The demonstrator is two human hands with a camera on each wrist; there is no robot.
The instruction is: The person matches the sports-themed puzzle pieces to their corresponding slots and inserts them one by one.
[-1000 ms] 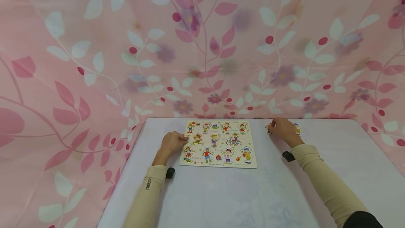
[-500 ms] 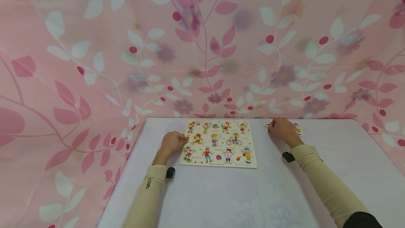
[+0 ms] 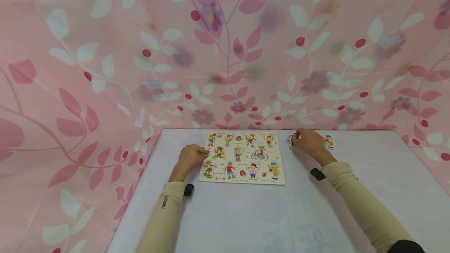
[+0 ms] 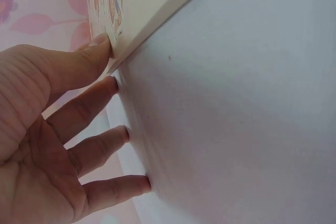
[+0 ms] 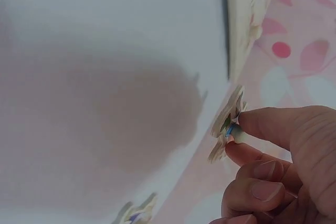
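Observation:
A wooden peg puzzle board [image 3: 225,161] with printed sports figures lies on the table. My left hand [image 3: 191,156] is at its left edge. In the left wrist view the thumb [image 4: 94,61] presses on the board's rim, the index fingertip sits against the edge, and the other fingers touch the tablecloth. Right of the board, my right hand [image 3: 310,142] pinches a puzzle piece [image 5: 226,119] by its small knob, between thumb and index finger. The piece is raised off the table, its picture mostly hidden. Another puzzle piece [image 3: 329,141] lies just right of that hand.
A white cloth [image 3: 246,214] covers the table. Behind its far edge hangs a pink floral curtain [image 3: 225,69]. Figure pieces with knobs sit across the board.
My right hand has moved slightly left, carrying the pinched puzzle piece, and more of the other loose piece shows. My left hand stays at the board's edge.

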